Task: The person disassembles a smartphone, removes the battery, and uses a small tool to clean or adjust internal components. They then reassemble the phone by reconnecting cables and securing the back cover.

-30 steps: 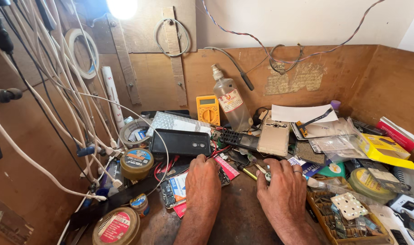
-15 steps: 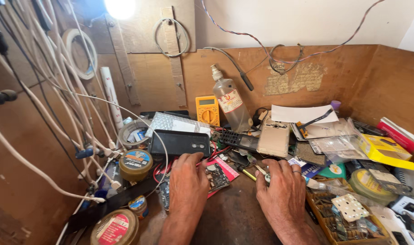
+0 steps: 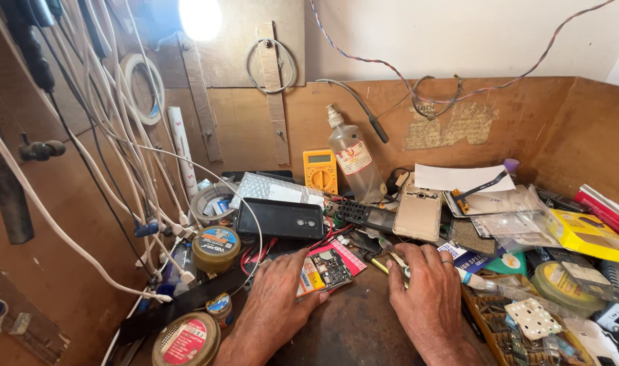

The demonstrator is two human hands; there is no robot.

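Circuit board (image 3: 332,267) lies on a pink card, just below the black phone (image 3: 280,218), long axis tilted, its upper end pointing up and left toward that phone. Your left hand (image 3: 280,293) rests flat, fingers spread, fingertips touching the board's edge. Your right hand (image 3: 424,285), right of the board, curls loosely around small tools (image 3: 389,255).

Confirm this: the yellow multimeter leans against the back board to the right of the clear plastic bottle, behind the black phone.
Not quite. In the head view the yellow multimeter leans against the back board to the left of the clear plastic bottle, not the right. It does stand behind the black phone.
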